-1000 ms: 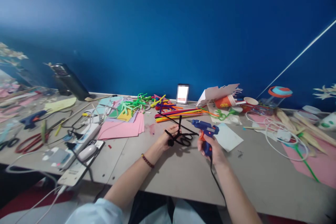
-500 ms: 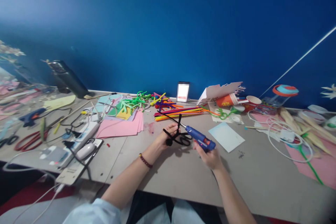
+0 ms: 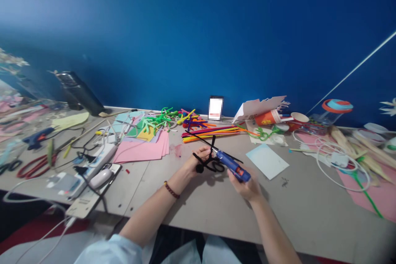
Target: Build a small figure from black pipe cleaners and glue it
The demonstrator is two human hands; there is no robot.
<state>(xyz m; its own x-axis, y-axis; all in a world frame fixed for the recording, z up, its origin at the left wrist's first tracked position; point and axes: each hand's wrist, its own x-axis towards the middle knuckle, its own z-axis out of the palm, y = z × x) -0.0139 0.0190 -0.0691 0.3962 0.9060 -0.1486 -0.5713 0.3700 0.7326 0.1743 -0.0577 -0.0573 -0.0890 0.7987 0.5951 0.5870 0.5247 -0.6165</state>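
Our left hand (image 3: 201, 159) pinched the black pipe-cleaner shape (image 3: 213, 168) while our right hand (image 3: 246, 187) gripped the blue glue gun (image 3: 233, 166); one slip, and its nozzle (image 3: 217, 153) could have burned us.

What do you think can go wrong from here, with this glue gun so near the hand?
The blue glue gun in the right hand has its nozzle close to the left hand; if hot, it might burn the skin. The twisted black pipe cleaner might slip, and glue could drip onto the table.
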